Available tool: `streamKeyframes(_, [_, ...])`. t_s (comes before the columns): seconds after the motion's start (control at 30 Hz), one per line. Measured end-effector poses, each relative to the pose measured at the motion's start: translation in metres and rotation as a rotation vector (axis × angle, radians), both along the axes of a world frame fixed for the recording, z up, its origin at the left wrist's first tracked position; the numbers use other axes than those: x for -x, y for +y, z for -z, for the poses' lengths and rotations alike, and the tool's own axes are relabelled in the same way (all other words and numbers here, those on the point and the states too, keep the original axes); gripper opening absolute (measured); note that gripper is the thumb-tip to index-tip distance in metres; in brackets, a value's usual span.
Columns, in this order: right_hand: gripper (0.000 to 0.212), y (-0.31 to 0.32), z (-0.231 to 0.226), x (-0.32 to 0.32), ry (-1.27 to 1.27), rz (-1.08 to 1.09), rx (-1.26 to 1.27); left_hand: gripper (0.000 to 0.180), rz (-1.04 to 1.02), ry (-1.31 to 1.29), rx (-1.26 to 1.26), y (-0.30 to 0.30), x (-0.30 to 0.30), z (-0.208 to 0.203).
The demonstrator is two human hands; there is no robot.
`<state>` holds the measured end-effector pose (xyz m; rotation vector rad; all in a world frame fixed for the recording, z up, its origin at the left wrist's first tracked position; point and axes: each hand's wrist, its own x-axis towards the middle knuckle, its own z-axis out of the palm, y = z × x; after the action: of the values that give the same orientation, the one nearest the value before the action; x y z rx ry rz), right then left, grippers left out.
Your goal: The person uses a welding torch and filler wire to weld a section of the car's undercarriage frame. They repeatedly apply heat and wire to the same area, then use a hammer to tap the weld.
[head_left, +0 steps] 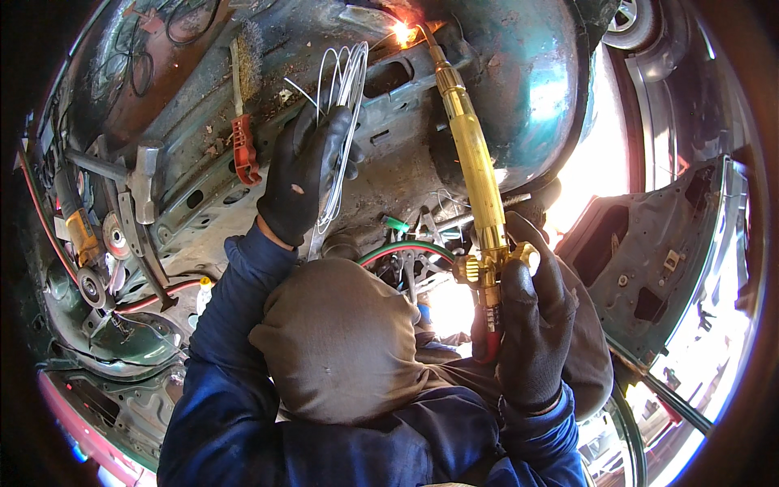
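My left hand [296,174], in a black glove with a small hole on its back, is closed around a loose coil of thin silvery wire [354,89]. One wire end sticks out to the left; whether a strand reaches the flame is hard to see. In my black-gloved right hand [531,337] is a brass gas torch [475,154], held near its valve knobs. Its thin bent tip [428,39] points up at the far metal panel. A bright orange glow [403,34] burns there, and the metal around it looks red.
On the dull green car body [219,191] lie a wire brush [245,150] with a red handle, a hammer [148,183] and a yellow angle grinder [83,235]. A red and green hose [406,245] curves below the torch. A car door [641,268] stands at right.
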<state>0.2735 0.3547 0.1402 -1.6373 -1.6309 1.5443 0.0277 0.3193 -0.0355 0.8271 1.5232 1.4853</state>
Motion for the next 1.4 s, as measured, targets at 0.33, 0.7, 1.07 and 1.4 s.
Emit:
streamKeyframes(0.33, [0.059,-0.002,0.005,-0.002,0.071,0.031,0.022,0.036,0.002,-0.157,0.038,0.004,0.001,-0.01])
streamKeyframes(0.7, [0.079,-0.016,-0.015,-0.042,0.114,0.141,0.149,0.042,-0.029,-0.106,0.091,-0.003,0.007,-0.007])
streamKeyframes(1.07, [0.117,-0.026,-0.044,-0.061,0.333,0.306,0.288,0.037,0.142,0.556,0.017,-0.024,0.037,0.057])
streamKeyframes(1.4, [0.125,-0.044,-0.045,-0.082,0.264,0.123,0.215,0.042,0.083,0.87,-0.144,-0.012,0.027,0.046])
